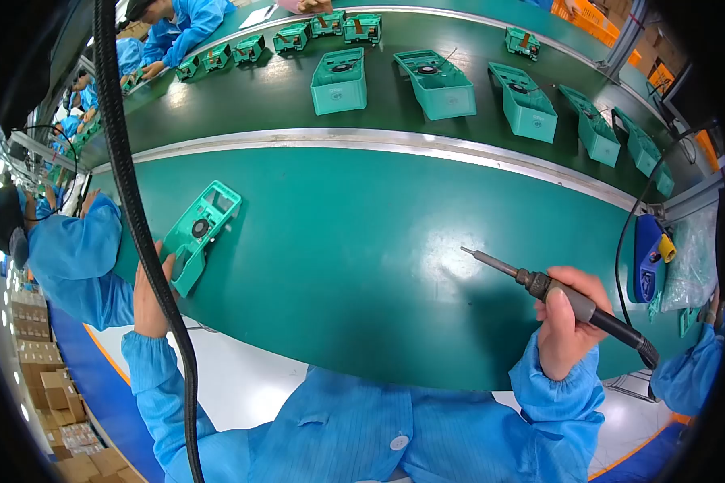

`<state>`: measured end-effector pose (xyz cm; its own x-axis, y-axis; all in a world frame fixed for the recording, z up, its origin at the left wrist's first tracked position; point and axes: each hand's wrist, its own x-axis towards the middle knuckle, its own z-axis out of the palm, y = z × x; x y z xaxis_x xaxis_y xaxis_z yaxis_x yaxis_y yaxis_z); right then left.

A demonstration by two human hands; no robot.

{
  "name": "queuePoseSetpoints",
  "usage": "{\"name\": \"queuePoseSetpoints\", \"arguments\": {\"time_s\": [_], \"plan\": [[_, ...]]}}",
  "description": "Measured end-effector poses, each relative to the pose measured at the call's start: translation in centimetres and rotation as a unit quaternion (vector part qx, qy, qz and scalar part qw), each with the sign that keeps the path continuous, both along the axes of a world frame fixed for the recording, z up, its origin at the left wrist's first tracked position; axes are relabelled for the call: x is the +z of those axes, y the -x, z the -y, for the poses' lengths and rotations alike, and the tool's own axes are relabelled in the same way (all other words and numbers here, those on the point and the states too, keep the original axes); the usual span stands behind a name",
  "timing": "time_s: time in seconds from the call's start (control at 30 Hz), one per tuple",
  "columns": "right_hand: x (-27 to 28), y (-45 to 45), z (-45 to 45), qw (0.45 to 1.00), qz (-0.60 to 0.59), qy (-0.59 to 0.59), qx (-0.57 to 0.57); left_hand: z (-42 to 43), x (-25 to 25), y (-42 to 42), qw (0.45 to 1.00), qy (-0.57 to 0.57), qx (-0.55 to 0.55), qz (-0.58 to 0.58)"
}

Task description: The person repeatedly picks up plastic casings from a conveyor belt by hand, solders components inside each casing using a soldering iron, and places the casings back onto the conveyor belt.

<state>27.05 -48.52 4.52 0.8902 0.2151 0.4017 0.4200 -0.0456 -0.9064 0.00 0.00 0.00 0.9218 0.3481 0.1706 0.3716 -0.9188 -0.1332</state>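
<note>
My right hand is wrapped round the grey handle of a soldering iron, its thin tip pointing up and left above the green work surface. On the left, my left hand touches the lower end of a green plastic housing, with its fingers against the near left edge. The housing lies tilted, a round black part near its middle. A black braided cable in the foreground hides part of my left hand.
Beyond a metal rail, several green housings and smaller green assemblies stand on a dark belt. A blue device with a yellow part is at right. Co-workers in blue sleeves sit left and right.
</note>
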Motion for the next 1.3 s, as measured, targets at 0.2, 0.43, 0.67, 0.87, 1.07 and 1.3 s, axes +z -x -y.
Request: {"name": "queuePoseSetpoints", "arguments": {"time_s": [0.2, 0.43, 0.67, 0.87, 1.07, 1.3], "plan": [[0.0, 1.2, -1.7, 0.999, -0.037, -0.009, -0.001, 9.0, 5.1, -5.7, 0.993, 0.046, -0.107, 0.028], [1.3, 1.5, -2.4, 0.997, 0.066, 0.024, 0.037, 19.4, 3.6, -12.1, 0.929, 0.044, -0.362, 0.063], [1.3, 0.1, -3.3, 0.971, 0.171, 0.104, 0.131, 25.0, 1.0, -14.0, 0.880, 0.020, -0.435, 0.189], [0.3, 0.1, -4.3, 0.968, 0.159, 0.126, 0.150, 25.5, -0.3, -14.4, 0.873, 0.029, -0.422, 0.244], [-0.1, 0.3, -5.1, 0.962, 0.172, 0.141, 0.158, 25.4, -0.7, -14.4, 0.869, 0.049, -0.418, 0.259], [-0.3, 0.3, -5.6, 0.961, 0.171, 0.141, 0.166, 25.2, -0.5, -14.4, 0.870, 0.061, -0.414, 0.260]]}}
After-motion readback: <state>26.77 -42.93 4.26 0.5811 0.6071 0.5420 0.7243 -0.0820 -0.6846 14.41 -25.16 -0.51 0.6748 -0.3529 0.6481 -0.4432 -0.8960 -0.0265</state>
